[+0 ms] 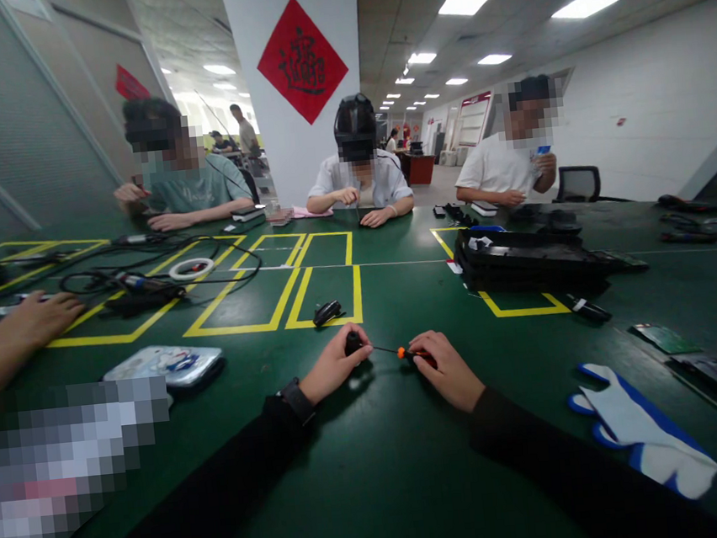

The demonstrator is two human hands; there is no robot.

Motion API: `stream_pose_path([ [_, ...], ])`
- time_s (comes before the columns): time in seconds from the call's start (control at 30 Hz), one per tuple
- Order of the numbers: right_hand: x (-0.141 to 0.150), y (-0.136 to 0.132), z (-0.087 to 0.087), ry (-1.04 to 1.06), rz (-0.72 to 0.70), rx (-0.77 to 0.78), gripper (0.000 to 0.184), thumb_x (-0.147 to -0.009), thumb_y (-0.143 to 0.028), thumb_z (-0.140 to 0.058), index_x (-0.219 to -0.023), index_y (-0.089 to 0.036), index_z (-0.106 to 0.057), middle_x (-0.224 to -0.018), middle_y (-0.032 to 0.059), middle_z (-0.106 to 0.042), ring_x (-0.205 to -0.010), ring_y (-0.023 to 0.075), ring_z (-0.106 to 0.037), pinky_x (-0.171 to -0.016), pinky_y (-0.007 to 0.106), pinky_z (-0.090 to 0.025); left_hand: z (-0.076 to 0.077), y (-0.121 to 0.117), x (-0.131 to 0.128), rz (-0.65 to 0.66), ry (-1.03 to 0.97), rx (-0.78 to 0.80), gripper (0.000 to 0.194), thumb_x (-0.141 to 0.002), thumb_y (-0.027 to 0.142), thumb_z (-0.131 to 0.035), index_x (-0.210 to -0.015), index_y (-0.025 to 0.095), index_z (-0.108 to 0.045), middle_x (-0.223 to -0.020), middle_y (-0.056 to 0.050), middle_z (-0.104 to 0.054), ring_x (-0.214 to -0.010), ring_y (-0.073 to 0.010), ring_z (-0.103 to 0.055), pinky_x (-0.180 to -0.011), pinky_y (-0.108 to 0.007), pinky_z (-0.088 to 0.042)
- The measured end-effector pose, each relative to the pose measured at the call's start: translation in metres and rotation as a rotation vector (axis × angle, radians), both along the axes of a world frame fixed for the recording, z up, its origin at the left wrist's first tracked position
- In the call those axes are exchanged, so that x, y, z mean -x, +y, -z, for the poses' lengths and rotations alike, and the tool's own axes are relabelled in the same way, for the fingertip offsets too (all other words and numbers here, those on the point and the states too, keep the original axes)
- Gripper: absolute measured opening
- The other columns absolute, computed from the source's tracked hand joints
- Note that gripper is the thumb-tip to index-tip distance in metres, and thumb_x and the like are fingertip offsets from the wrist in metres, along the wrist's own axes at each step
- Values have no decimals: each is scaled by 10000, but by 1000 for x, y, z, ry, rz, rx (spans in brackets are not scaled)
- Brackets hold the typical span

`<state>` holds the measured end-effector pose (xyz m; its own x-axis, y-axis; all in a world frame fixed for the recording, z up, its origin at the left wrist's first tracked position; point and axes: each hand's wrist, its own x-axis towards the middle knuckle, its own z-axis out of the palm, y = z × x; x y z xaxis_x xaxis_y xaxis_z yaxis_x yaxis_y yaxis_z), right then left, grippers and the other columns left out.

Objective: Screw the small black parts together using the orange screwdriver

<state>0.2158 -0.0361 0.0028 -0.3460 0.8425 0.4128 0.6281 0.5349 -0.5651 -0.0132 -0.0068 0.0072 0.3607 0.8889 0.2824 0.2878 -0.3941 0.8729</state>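
Note:
Above the green table [379, 487] my left hand [328, 369] pinches a small black rounded part [354, 342] between thumb and fingers. I cannot make out what kind of part it is. My right hand [450, 372] is closed around the black and orange handle of a screwdriver [403, 353]. Its thin shaft points left, and the tip reaches my left fingertips by the black part; whether it touches a screw is hidden. Just beyond my left hand, a black curved device [328, 312] lies at the front of a yellow-taped rectangle.
White-and-blue gloves [643, 423] and a green circuit board [664, 338] lie right. Stacked black panels [516, 258] stand beyond. Left are a shiny case [174, 363], a white ring [192, 269], cables [138, 283] and another person's hand [37, 319]. Several people sit opposite.

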Motion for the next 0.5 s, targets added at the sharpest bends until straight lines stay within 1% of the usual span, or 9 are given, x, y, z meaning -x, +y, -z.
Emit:
stream_pose_path([
  [0.17, 0, -2, -2, 6, 5, 6, 181, -760, -161, -555, -938, -189, -540, -953, 53, -533, -908, 184, -470, -814, 341, -396, -2, -2, 0, 7, 12, -5, 177, -781, 321, -533, -865, 174, -482, -813, 0, -529, -747, -131, -500, -729, -268, -401],
  [0.23, 0, -4, -4, 1, 15, 17, 207, -772, -196, -557, -978, -189, -536, -969, 56, -531, -921, 186, -468, -826, 343, -393, -1, -2, 0, 6, 13, -4, 167, -792, 319, -517, -871, 176, -480, -813, 1, -528, -747, -130, -497, -729, -267, -399],
  [0.3, 0, -4, -4, -3, 29, 24, 199, -811, -207, -507, -1007, -187, -537, -979, 59, -531, -938, 184, -466, -846, 347, -384, -1, -1, 0, 7, 14, -5, 163, -797, 318, -509, -874, 178, -479, -817, 1, -527, -753, -131, -496, -733, -268, -398],
  [0.4, -1, -3, -4, -29, 27, 23, 190, -856, -173, -408, -950, -182, -573, -963, 60, -537, -942, 178, -466, -863, 348, -373, -1, -1, 0, 9, 14, -8, 165, -796, 320, -509, -873, 177, -479, -821, -1, -528, -758, -133, -497, -739, -271, -399],
  [0.5, -2, -1, -2, -59, 13, 19, 178, -847, -161, -414, -892, -179, -586, -962, 63, -537, -935, 183, -468, -856, 356, -373, -1, -2, 0, 4, 6, -4, 170, -789, 319, -516, -870, 175, -480, -819, -2, -526, -757, -135, -497, -735, -274, -404],
])
